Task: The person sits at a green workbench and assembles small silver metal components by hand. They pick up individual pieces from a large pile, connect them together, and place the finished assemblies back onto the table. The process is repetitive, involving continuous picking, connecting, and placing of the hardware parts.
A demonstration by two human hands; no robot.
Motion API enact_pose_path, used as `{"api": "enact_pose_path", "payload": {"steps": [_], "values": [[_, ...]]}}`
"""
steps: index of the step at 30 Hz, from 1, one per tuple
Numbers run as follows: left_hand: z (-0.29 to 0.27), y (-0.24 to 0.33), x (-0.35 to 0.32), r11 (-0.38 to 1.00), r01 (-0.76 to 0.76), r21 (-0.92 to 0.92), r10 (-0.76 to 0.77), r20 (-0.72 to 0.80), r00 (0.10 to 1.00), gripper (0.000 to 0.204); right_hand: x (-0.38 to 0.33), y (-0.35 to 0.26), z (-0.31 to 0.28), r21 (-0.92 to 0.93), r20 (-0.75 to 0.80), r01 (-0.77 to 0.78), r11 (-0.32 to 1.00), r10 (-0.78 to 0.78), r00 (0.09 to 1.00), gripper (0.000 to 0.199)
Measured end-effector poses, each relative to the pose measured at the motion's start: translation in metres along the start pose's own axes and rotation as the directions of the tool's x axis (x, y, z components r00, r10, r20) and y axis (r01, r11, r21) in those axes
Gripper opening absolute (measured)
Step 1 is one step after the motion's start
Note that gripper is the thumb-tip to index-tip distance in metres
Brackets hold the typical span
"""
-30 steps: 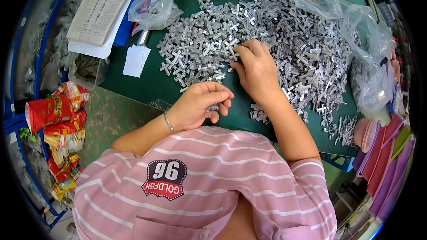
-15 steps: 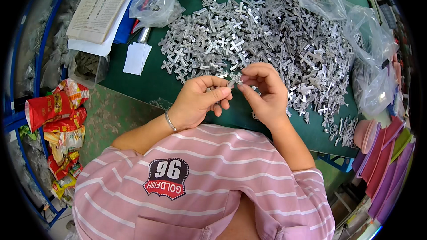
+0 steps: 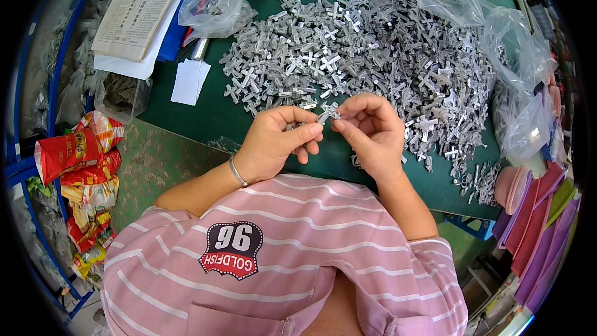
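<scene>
Just off the near side of a wide pile of silver metal cross pendants [image 3: 373, 43], my two hands meet over the green tabletop. A small silver metal pendant [image 3: 328, 111] is held between them; its exact shape is hard to make out. My left hand [image 3: 283, 135] pinches its near end between thumb and forefinger, the other fingers curled. From the other side, my right hand [image 3: 372, 129] grips it with thumb and fingertips. A silver bangle [image 3: 236, 170] circles my left wrist.
Clear plastic bags [image 3: 519, 87] lie along the right and far sides. A knotted bag [image 3: 214, 5], white paper slips [image 3: 190, 81] and printed sheets [image 3: 140, 6] lie left. A plastic tub [image 3: 124, 96] is at the left edge. Small metal pieces [image 3: 479, 183] lie at the right corner.
My right fingers have closed in slightly around the small pendant, which has turned a little. My left hand keeps its pinch almost unmoved.
</scene>
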State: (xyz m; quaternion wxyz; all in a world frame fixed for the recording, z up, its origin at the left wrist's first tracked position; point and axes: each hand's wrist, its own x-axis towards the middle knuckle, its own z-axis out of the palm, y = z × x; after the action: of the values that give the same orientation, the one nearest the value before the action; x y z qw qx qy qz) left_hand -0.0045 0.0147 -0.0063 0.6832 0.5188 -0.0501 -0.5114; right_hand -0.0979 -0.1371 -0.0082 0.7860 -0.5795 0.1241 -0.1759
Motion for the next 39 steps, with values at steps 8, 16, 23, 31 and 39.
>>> {"api": "enact_pose_path", "payload": {"steps": [8, 16, 23, 31, 39], "values": [[-0.006, -0.001, 0.003, 0.954, 0.175, -0.245, -0.154, 0.102, 0.983, 0.022, 0.015, -0.012, 0.003, -0.540, 0.394, 0.568, 0.621, -0.410, 0.823, 0.018], [-0.003, -0.001, 0.001, 0.967, 0.167, -0.192, -0.145, 0.122, 0.982, 0.012, 0.056, 0.005, -0.012, -0.940, 0.281, 0.336, 0.052, -0.439, 0.854, 0.025], [-0.002, 0.000, 0.000, 0.974, 0.157, -0.165, -0.137, 0.125, 0.983, 0.012, 0.060, 0.010, -0.014, -0.925, 0.348, 0.378, -0.015, -0.427, 0.834, 0.024], [-0.001, 0.001, 0.000, 0.982, 0.060, -0.177, -0.050, 0.058, 0.997, 0.019, 0.024, -0.016, 0.001, -0.388, -0.096, -0.230, 0.893, 0.209, 0.973, 0.008], [-0.001, 0.001, 0.003, 0.980, 0.024, -0.199, -0.022, 0.012, 1.000, 0.019, 0.007, -0.009, -0.005, -0.018, 0.001, -0.360, 0.933, 0.360, 0.933, 0.015]]}}
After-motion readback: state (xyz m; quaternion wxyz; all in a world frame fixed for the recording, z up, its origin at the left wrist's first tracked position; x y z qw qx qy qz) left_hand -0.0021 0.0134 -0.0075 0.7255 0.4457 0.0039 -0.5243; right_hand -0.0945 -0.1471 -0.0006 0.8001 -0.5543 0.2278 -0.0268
